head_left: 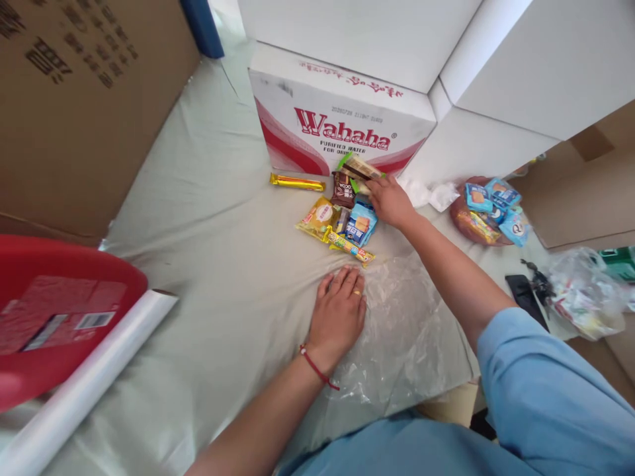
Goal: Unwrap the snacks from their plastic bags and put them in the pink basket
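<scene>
The right hand (393, 202) touches a green-edged snack packet (360, 167)

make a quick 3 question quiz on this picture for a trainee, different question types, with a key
1. True or false: the left hand is lifting a snack packet.
2. What is the right hand touching?
a) the yellow stick packet
b) the green-edged snack packet
c) the white film roll
3. Fill in the large printed word on the front of the water carton: "____".

Key:
1. False; it lies flat, palm down.
2. b
3. Wahaha
</scene>
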Tool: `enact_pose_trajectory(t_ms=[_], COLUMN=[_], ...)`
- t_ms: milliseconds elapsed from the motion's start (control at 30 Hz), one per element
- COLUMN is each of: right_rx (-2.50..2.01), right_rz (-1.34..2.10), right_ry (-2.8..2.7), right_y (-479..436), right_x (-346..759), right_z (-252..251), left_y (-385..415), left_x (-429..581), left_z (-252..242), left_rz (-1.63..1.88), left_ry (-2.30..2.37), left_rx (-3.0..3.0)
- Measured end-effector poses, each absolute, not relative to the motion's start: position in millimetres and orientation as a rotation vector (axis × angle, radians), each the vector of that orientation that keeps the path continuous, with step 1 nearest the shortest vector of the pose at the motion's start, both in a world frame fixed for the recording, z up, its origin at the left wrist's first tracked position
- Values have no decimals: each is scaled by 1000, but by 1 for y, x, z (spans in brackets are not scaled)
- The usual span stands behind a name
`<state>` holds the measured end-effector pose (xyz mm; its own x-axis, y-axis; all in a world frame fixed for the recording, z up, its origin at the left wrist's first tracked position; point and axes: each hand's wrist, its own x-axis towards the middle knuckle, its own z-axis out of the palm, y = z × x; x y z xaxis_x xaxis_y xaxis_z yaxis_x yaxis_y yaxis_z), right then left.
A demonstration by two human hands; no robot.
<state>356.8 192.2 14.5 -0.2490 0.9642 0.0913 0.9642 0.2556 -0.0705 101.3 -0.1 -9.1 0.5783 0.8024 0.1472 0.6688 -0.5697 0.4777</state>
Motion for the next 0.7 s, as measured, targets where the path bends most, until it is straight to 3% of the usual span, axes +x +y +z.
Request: enact_pose_trajectory(t_ms=[267,533,700], right_rx=[-1653,-1948,-2033], right_rz=[-33,-179,-127], right_ry=[-2295,-1962,-2028], right_y=[206,210,199], right_x=[356,326,331], right_z=[23,-1,28], left_y=[1,0,0], left_x=[101,101,102], left_z=[-11,-13,-13], left_rz=[517,543,542], left_ry=[1188,1164,1178], left_rx=[2445,2449,2430])
